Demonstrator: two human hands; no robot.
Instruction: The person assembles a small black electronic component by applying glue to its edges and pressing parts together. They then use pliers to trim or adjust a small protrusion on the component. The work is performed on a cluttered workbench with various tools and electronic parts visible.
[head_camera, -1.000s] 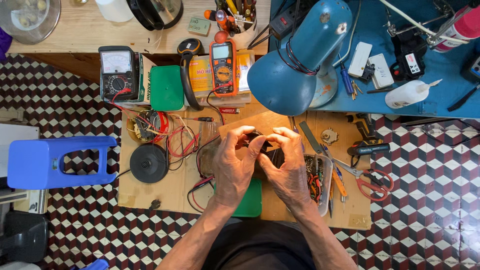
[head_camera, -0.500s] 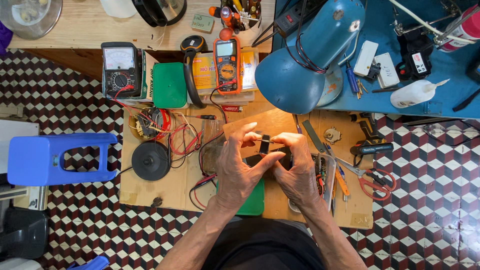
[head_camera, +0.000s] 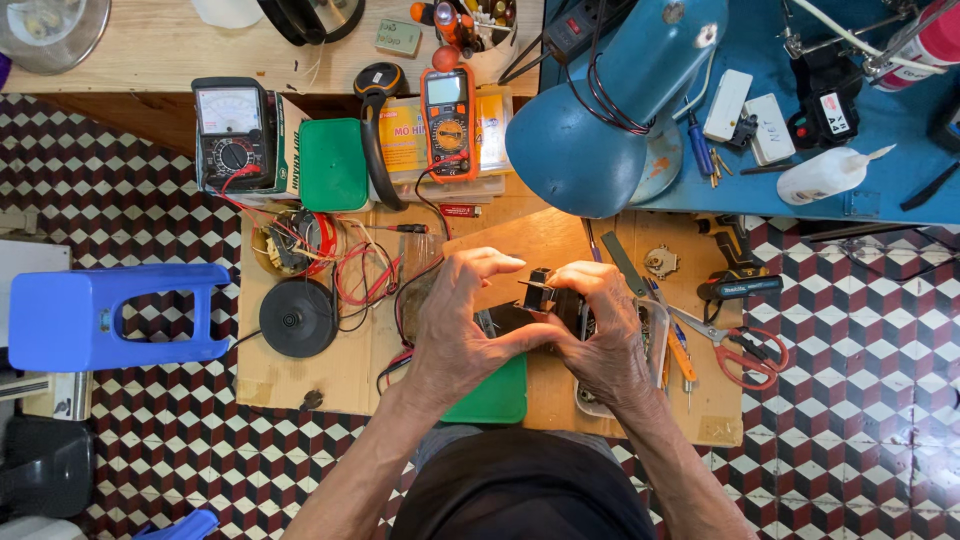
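Both hands, left hand (head_camera: 455, 335) and right hand (head_camera: 605, 335), grip a small black part (head_camera: 540, 292) just below the blue lamp (head_camera: 600, 130).

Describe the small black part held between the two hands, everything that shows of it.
The small black part is boxy and dark, plastic by its look, with a paler metal-like piece on top. It is held above the wooden board, pinched between the left hand and the right hand, fingertips touching its sides and thumbs meeting beneath it. Most of its body is hidden by the fingers, so finer details cannot be told.
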